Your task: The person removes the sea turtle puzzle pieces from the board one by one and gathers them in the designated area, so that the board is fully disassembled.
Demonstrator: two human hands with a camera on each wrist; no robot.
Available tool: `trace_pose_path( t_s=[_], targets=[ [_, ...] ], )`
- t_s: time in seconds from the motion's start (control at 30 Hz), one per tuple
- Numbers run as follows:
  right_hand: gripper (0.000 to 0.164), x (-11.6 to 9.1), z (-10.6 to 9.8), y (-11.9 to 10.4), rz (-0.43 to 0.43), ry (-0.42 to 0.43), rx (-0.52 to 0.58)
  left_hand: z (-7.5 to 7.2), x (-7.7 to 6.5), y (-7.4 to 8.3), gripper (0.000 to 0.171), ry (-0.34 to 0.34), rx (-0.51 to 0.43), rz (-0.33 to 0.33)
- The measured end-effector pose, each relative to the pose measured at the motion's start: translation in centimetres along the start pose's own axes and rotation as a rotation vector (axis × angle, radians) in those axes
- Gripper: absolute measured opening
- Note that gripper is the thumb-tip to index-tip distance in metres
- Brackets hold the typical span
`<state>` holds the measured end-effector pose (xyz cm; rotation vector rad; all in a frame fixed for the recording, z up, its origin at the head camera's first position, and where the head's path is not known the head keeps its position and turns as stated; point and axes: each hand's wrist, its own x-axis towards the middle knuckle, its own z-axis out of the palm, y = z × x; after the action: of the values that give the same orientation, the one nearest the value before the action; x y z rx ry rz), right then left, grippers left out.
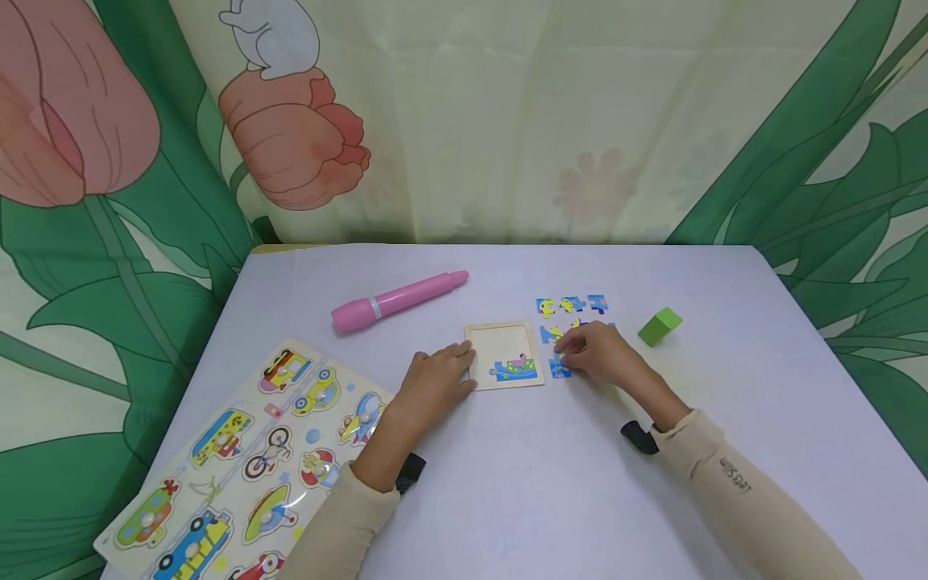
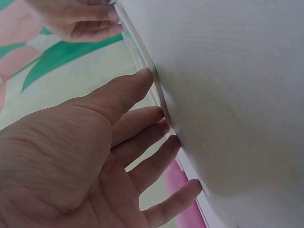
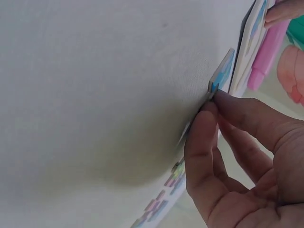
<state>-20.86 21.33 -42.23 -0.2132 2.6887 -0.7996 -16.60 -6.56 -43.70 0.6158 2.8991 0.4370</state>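
Note:
A small square wooden puzzle frame [image 1: 496, 345] lies mid-table, with joined blue and green pieces [image 1: 516, 370] in its lower right part. My left hand [image 1: 432, 383] rests at the frame's left side, fingers extended, thumb near the lower left corner. In the left wrist view its fingertips [image 2: 146, 76] touch the frame's edge. Just right of the frame, my right hand [image 1: 600, 353] pinches a thin puzzle piece between thumb and index finger, mostly hidden by the fingertips. A blue puzzle piece [image 3: 222, 71] sits right at those fingertips. Other loose pieces [image 1: 573, 304] lie in rows beyond the hand.
A large vehicle puzzle board [image 1: 290, 427] covers the table's left side, partly under my left forearm. Behind the frame lies a pink pen-shaped object [image 1: 406, 298]. A green block [image 1: 660, 326] stands to the right of the loose pieces. A printed curtain [image 1: 493, 121] hangs behind the table.

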Motion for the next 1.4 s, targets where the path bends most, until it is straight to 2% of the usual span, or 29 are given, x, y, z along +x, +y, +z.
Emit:
trace_pose_path(
  t_s=[0.17,0.33,0.43,0.67,0.87,1.13,1.4],
  targets=[
    [0.014,0.0,0.5,-1.0,-0.061,0.03,-0.012,0.2,0.1,-0.1,0.052,0.001,-0.006,-0.005],
    [0.014,0.4,1.6,-2.8,-0.247,0.003,0.028,0.2,0.1,-0.1,0.051,0.001,0.003,-0.002],
    [0.017,0.8,2.4,-3.7,-0.303,-0.034,0.04,0.1,0.1,-0.1,0.051,0.001,0.018,0.001],
    [0.017,1.3,3.5,-4.4,-0.329,-0.076,0.036,0.0,0.1,0.0,0.051,0.003,0.027,0.011],
    [0.018,1.2,3.6,-4.4,-0.331,-0.085,0.034,0.1,0.2,-0.2,0.051,0.008,0.032,0.011],
    [0.028,1.6,3.9,-4.1,-0.347,-0.107,0.022,0.1,0.1,-0.2,0.052,0.008,0.036,0.012],
    [0.025,1.6,3.8,-3.9,-0.395,-0.118,0.033,0.1,0.2,-0.2,0.052,0.002,0.029,0.007]
  ],
)
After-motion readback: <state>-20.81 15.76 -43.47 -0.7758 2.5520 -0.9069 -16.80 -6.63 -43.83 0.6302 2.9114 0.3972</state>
